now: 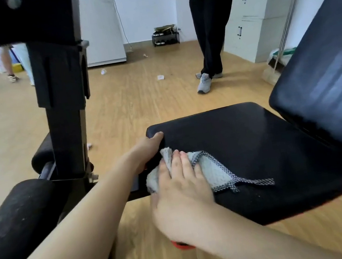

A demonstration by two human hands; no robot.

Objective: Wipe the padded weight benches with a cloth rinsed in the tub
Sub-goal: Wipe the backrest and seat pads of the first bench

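Observation:
The black padded seat (257,149) of a weight bench lies in front of me, and its tilted backrest (326,88) rises at the right. A grey cloth (209,169) with a checkered edge lies on the seat's near left part. My right hand (180,185) presses flat on the cloth, fingers spread over it. My left hand (148,148) grips the seat's left front corner, thumb on top. No tub is in view.
Black foam rollers (17,221) and an upright frame post (63,114) stand at the left. A person in dark trousers (209,35) stands beyond the bench. White cabinets (259,16), a broom (284,34) and paper scraps (160,77) sit on the wooden floor.

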